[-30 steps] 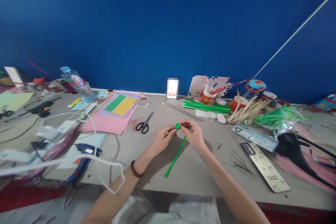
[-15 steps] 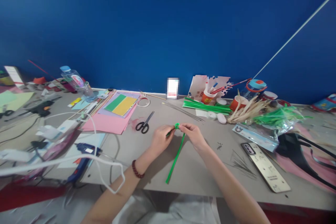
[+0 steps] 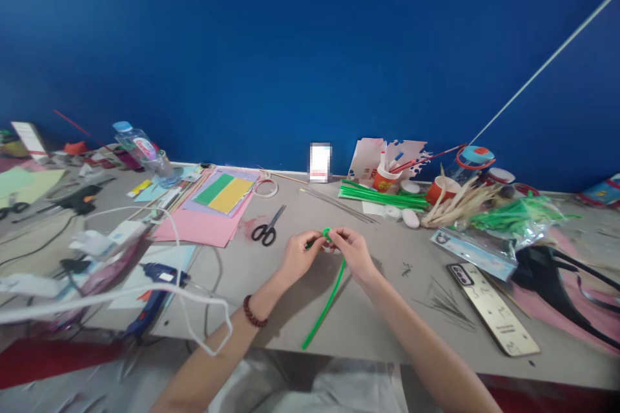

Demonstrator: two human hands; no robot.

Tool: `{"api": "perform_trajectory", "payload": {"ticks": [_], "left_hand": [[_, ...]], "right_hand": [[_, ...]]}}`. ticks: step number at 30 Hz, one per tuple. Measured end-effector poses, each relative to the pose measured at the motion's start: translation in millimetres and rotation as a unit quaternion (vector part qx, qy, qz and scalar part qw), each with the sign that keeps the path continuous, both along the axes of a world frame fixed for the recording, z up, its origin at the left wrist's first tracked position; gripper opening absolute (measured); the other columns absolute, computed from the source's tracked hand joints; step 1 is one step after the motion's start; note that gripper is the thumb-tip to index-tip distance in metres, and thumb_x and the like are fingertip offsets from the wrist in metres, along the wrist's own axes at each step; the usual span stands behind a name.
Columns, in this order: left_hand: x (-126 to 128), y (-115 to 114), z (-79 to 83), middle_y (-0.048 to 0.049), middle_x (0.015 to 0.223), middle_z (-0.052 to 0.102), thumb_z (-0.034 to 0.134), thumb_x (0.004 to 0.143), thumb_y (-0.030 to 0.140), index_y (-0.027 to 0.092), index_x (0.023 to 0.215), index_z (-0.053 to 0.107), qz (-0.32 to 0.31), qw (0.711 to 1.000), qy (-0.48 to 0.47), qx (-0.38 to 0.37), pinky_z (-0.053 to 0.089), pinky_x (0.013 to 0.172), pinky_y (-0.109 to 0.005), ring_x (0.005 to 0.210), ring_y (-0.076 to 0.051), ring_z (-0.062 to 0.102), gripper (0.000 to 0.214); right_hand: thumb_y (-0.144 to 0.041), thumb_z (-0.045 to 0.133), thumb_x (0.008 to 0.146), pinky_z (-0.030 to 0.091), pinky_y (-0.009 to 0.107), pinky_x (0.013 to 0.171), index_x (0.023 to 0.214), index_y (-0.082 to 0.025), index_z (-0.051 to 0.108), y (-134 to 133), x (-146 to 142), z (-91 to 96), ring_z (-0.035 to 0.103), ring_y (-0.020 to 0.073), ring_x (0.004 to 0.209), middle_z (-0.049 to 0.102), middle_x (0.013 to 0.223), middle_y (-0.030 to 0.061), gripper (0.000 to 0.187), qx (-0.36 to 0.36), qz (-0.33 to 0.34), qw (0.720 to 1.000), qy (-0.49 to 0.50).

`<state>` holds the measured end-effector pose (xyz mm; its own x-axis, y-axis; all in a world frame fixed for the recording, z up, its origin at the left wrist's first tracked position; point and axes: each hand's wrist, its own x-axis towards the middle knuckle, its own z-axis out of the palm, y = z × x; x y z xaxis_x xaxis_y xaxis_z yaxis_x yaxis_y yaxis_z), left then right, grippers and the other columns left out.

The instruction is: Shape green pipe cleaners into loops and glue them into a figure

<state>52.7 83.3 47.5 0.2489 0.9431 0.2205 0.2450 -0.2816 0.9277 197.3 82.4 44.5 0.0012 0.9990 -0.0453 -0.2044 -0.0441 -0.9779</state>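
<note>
A green pipe cleaner [image 3: 325, 306] is pinched in both hands above the middle of the table. Its upper end is curled into a small coil [image 3: 327, 232] between my fingertips. My left hand [image 3: 300, 255], with a dark beaded bracelet at the wrist, is closed on the coil from the left. From the right, my right hand [image 3: 354, 253] grips it with thumb and fingers. The long tail hangs down from under the right hand and bends towards the table's front edge. Black-handled scissors [image 3: 266, 229] lie to the left of my left hand.
Behind are a bundle of green pipe cleaners [image 3: 382, 195], a red cup of pens [image 3: 386, 179] and a tape roll [image 3: 265, 188]. Thin wires [image 3: 445, 303] and a phone [image 3: 494, 310] lie right. Left are coloured sheets [image 3: 194, 226], a glue gun [image 3: 155, 290] and a white cable [image 3: 208, 297].
The pipe cleaner's tail has swung and now bows more, its lower end slightly further left and nearer. My right fingers have closed in over the coil, nearer my left fingers.
</note>
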Motion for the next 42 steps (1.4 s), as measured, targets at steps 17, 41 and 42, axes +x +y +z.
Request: {"api": "perform_trajectory", "payload": {"ticks": [17,41,42], "left_hand": [[4,-7,1.8,-0.0018,0.069,0.064,0.046,0.086,0.032,0.015,0.073,0.062,0.02,0.998,0.028,0.045,0.041,0.063,-0.022,0.066,-0.013,0.055,0.027],[-1,-5,-10.9,-0.0025,0.07,0.061,0.043,0.089,0.027,0.018,0.076,0.058,0.044,0.984,0.101,0.141,0.043,0.064,-0.025,0.065,-0.014,0.055,0.022],[-1,-5,-9.9,-0.0021,0.069,0.061,0.043,0.089,0.028,0.018,0.075,0.057,0.045,0.986,0.094,0.13,0.043,0.064,-0.025,0.064,-0.013,0.055,0.022]], "right_hand": [[-0.047,0.07,0.065,0.054,0.029,0.054,0.075,-0.017,0.056,-2,-5,-8.3,0.058,0.0123,0.048,0.059,0.055,-0.0031,0.035,0.011,-0.005,1.0,0.024],[-0.038,0.074,0.064,0.054,0.03,0.062,0.072,-0.016,0.064,-6,-8,-6.9,0.06,0.0135,0.058,0.065,0.066,0.0005,0.025,0.013,-0.003,0.998,0.067],[-0.038,0.074,0.065,0.053,0.03,0.062,0.072,-0.016,0.064,-7,-8,-7.5,0.06,0.0135,0.058,0.065,0.066,0.0007,0.025,0.018,-0.002,0.998,0.063]]}}
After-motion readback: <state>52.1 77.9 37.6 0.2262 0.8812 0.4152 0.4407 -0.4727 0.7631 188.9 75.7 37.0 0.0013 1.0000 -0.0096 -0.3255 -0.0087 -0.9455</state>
